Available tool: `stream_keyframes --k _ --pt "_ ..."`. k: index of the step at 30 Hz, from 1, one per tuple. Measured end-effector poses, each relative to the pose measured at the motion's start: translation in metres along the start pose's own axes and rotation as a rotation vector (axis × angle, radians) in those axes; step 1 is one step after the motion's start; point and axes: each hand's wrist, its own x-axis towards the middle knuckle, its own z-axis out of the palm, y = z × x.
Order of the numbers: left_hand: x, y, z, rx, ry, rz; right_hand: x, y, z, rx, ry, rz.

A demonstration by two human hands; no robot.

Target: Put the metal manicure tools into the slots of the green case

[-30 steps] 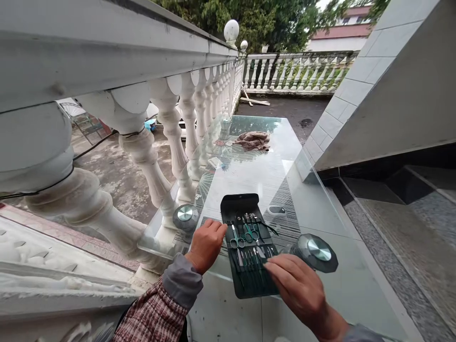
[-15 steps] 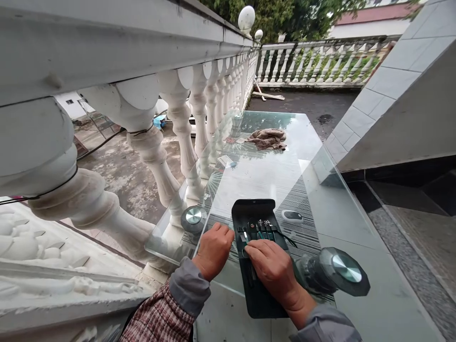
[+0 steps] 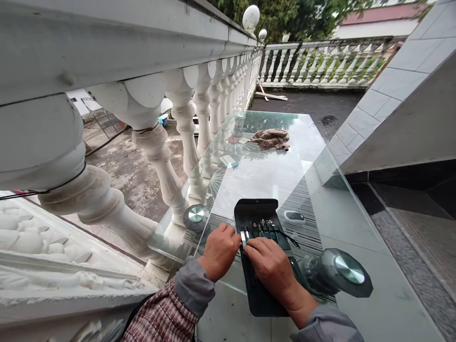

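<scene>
Lying opened flat on the glass table [image 3: 270,175], near its close end, the black tool case [image 3: 256,209] is judged light and floppy, likely to skate on glass unless pinned at an edge. The left hand [image 3: 219,251] is curled against the case's left edge; an actual pinch cannot be confirmed. The right hand [image 3: 272,270] is laid flat over the tool row, fingers extended, tips on a small silver tool [image 3: 243,236]. Tools are judged stiff, smooth steel, some pointed, and best taken at the exposed upper end and drawn straight out of the loops.
</scene>
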Motion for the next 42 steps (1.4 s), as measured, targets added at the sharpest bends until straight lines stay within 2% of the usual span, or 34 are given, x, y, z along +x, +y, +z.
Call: stream_keyframes --k 5,12,16,23,29,33,37,42 --pt "0.001 0.000 0.000 -0.003 -0.032 -0.018 0.003 -0.003 0.001 0.050 -0.039 0.121" --pt "0.000 0.001 0.002 -0.022 -0.034 -0.030 0.005 -0.002 0.004 0.071 -0.146 0.374" --pt "-0.001 0.001 0.003 -0.024 -0.023 -0.029 0.008 0.001 0.009 0.039 -0.119 0.452" --pt "-0.001 0.001 0.006 -0.037 -0.029 -0.046 0.014 0.005 0.016 0.032 -0.050 0.501" --pt "-0.002 0.000 -0.004 -0.071 -0.054 -0.076 0.006 0.012 0.003 0.076 -0.030 0.480" --pt "-0.001 0.001 -0.008 -0.061 -0.049 -0.047 -0.002 0.003 -0.003 0.043 -0.052 0.349" --pt "0.000 0.001 -0.004 -0.067 -0.081 0.016 -0.010 -0.010 -0.001 -0.085 -0.082 0.213" --pt "0.002 0.000 -0.002 -0.042 -0.097 0.032 -0.014 -0.013 0.000 -0.128 -0.085 0.185"
